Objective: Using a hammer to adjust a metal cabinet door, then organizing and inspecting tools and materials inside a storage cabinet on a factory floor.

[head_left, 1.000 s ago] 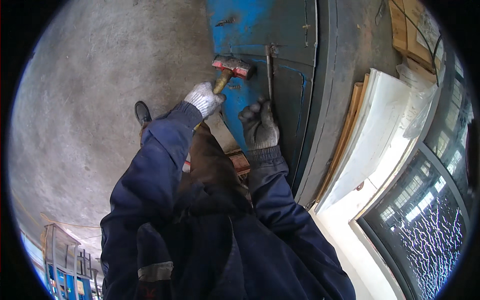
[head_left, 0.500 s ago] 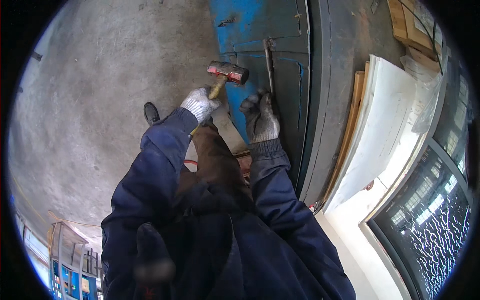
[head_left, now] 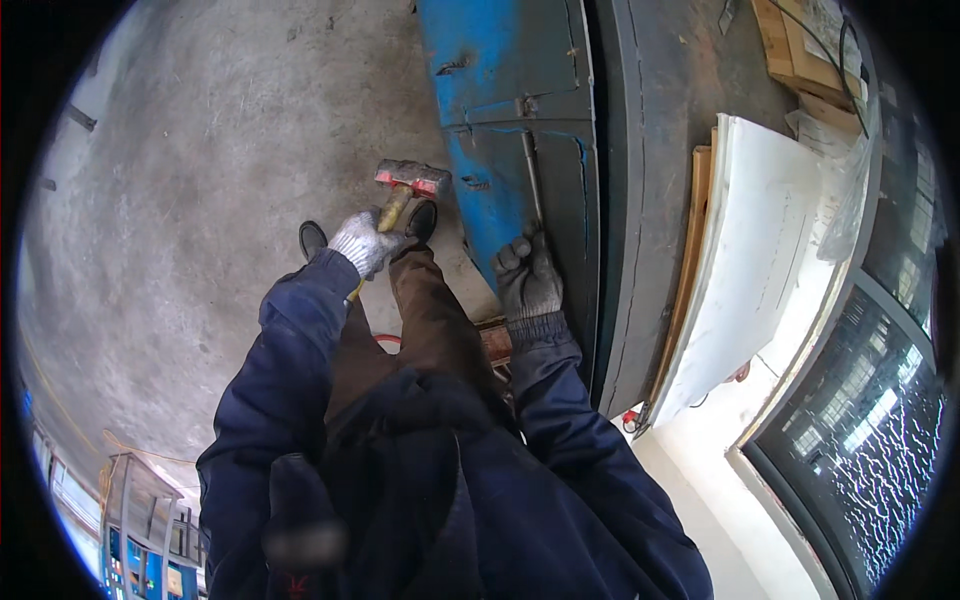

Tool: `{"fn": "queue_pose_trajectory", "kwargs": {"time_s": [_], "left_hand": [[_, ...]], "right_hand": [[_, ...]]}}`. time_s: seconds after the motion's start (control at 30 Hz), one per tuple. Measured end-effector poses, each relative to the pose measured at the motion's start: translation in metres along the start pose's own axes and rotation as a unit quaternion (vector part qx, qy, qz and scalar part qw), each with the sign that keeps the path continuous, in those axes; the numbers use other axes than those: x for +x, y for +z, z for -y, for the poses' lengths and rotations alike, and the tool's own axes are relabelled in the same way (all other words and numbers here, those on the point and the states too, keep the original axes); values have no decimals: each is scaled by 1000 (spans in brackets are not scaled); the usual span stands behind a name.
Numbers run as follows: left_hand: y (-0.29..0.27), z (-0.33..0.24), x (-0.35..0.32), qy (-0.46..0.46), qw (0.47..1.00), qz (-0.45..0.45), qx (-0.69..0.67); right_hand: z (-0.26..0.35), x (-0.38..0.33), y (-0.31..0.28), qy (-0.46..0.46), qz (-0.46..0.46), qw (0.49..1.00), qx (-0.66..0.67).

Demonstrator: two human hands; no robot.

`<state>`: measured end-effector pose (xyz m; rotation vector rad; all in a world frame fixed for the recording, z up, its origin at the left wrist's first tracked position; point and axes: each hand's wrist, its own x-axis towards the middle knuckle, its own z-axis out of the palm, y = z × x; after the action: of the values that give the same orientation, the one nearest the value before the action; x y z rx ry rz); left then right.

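A blue panel stood on the floor. The right hand gripped a steel rod set against it. The left hand was closed around a hammer, its head just left of the panel.

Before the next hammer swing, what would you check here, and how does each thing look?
1. Left hand wrapped firmly round the hammer handle: ok.
2. Right hand gripping the metal rod against the blue steel panel: ok.
3. Hammer head drawn back clear of the rod: ok.
4. Right hand's fingers low on the rod, away from its top: ok.
5. Both hands gloved: ok.
6. Shoe clear of the swing path: cannot tell; it sits just under the hammer.
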<state>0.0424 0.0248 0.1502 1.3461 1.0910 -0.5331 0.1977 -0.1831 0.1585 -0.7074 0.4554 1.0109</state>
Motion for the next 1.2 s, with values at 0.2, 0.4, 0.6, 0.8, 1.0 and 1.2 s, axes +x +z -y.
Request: {"fn": "queue_pose_trajectory", "kwargs": {"time_s": [0.2, 0.4, 0.6, 0.8, 1.0, 1.2], "left_hand": [[-7, 13, -7, 18, 999, -25, 38], [-13, 36, -24, 6, 1000, -29, -6], [-30, 40, -66, -35, 999, -23, -1], [-60, 74, -104, -80, 996, -13, -23], [-90, 115, -125, -74, 996, 9, -53], [-120, 140, -131, -60, 997, 16, -41]], "right_hand": [[-7, 17, 6, 15, -43, 999, 0], [-13, 6, 11, 35, -52, 997, -43], [-37, -4, 16, -23, -144, 989, -2], [-81, -13, -27, -77, -116, 980, -144], [-122, -38, -45, -82, -161, 952, -247], [-134, -69, -18, 85, -133, 926, -342]]}}
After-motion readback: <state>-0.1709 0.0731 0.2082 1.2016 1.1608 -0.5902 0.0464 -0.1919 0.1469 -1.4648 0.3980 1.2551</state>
